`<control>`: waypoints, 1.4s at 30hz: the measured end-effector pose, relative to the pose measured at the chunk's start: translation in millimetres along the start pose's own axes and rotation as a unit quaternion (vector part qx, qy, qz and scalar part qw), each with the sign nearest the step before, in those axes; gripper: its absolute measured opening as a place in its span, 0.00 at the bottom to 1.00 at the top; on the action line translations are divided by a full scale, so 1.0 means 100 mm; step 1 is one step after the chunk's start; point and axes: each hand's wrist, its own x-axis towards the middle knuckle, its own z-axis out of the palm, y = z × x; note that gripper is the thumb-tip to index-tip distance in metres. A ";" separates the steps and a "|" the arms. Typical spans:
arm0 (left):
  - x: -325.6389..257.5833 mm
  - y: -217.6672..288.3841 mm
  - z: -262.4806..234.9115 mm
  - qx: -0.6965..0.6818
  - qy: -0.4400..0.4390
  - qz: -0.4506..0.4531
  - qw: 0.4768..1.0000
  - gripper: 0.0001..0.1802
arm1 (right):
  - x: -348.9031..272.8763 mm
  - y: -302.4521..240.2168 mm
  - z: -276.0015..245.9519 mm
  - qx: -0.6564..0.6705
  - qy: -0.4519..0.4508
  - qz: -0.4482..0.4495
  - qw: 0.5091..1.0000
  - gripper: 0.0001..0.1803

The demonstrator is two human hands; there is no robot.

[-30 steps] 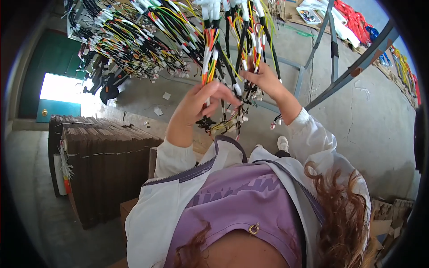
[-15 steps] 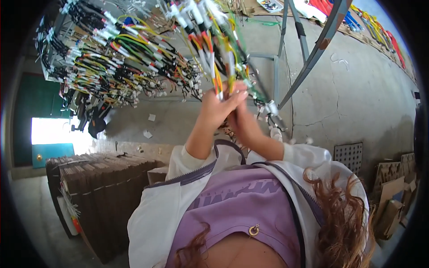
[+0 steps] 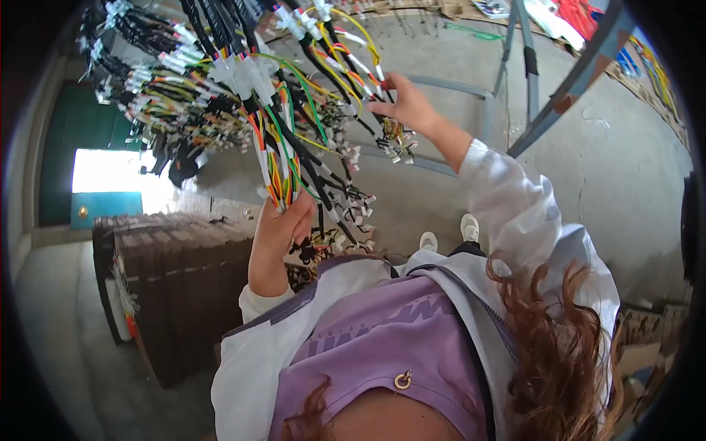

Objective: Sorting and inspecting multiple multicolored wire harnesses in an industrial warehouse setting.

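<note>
Left of centre, the left hand (image 3: 284,229) grasps a multicoloured wire bundle (image 3: 270,151) hanging below white connectors (image 3: 243,76). Farther right, the right hand (image 3: 410,108) is at a second wire bundle (image 3: 356,76); whether it grips cannot be confirmed.

The left hand (image 3: 279,224) wraps its fingers (image 3: 300,212) around a hanging wire-harness bundle (image 3: 278,158); the right hand's (image 3: 413,106) thumb and fingers spread apart beside another harness bundle (image 3: 342,62). Flattened cardboard stacks (image 3: 191,294) stand left, a grey metal frame (image 3: 588,67) right.
</note>
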 end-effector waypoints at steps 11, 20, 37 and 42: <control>-0.26 0.10 0.21 0.016 0.085 -0.009 0.996 0.11 | 0.33 0.32 -0.20 0.115 -0.014 0.088 0.989 0.11; -0.21 -0.03 0.32 -0.013 0.093 0.014 0.995 0.10 | 0.67 0.21 -0.65 -0.036 -0.327 0.099 0.939 0.15; 0.20 -0.38 0.50 -0.191 -0.379 0.181 0.887 0.10 | -0.42 -0.38 -1.17 -0.104 -0.270 0.079 0.954 0.19; 0.40 -0.14 1.11 -0.194 -0.320 0.056 0.926 0.33 | -1.12 -1.10 -1.49 -0.346 -0.208 0.040 0.914 0.15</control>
